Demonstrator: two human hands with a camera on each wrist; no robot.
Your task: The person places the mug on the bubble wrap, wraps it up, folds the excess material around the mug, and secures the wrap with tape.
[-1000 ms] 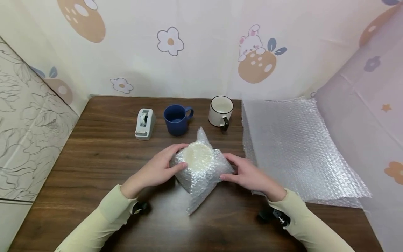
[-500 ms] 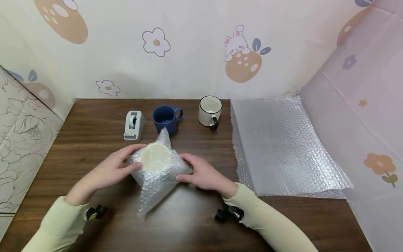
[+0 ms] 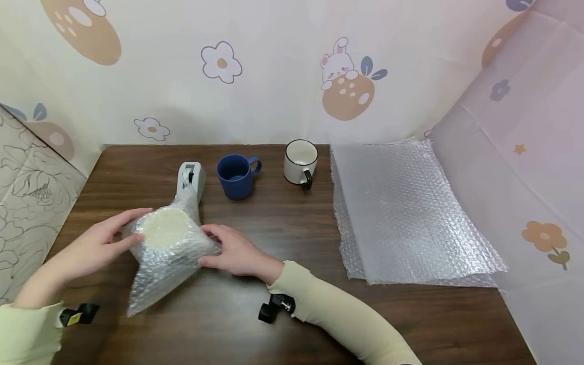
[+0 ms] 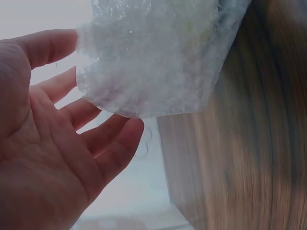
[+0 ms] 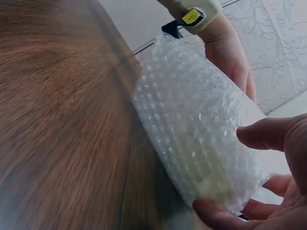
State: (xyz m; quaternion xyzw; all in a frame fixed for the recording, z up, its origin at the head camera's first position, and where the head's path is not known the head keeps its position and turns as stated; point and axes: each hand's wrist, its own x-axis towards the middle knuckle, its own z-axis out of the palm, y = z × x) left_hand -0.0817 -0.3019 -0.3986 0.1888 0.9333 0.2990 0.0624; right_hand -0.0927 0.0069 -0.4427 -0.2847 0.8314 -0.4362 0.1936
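Observation:
A bundle in bubble wrap is between both hands at the left of the table, a pale round face showing through its top and pointed wrap corners sticking out. My left hand grips its left side, thumb and fingers spread along the edge. On the opposite side my right hand holds the bundle between thumb and fingers. In the right wrist view, the bubble wrap hangs close over the wood, a yellowish patch visible inside. What is wrapped stays mostly hidden.
Behind the bundle stands a white tape dispenser, partly covered by a wrap corner. A blue mug and a white mug with a black handle stand at the back. Bubble wrap sheets lie stacked on the right.
Both hands have carried the wrapped bundle left across the table, from in front of the mugs to in front of the tape dispenser. The head view has also shifted somewhat.

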